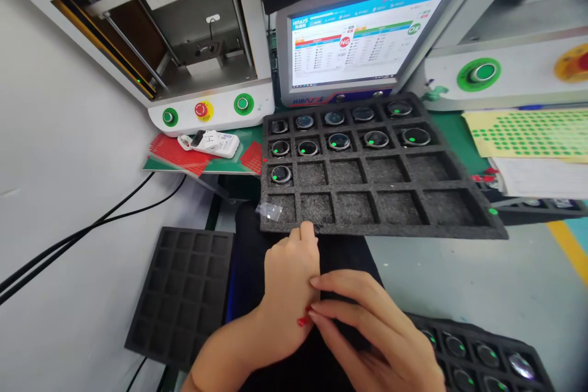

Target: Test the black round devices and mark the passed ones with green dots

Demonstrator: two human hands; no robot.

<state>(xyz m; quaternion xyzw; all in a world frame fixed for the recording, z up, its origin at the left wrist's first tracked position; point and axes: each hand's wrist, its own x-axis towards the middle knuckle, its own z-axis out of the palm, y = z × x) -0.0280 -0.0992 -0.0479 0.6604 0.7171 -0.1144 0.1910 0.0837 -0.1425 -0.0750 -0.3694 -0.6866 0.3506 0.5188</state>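
Observation:
My left hand (287, 294) is curled, its fingertips touching the near edge of a dark foam tray (381, 229). What it holds is hidden. My right hand (367, 331) lies against the left hand's back, pinching a small red tab (304, 321). The tray's far rows hold several round lens parts (339, 141) with green dots; its near cells are bare. A bit of clear film (269, 211) lies on the tray's near left corner.
An empty foam tray (184, 294) lies low on the left. A second tray of lens parts (482, 358) is at the lower right. Behind stand a test machine (202, 43) with buttons, a monitor (358, 43), a green dot sticker sheet (528, 131) and cables (92, 226).

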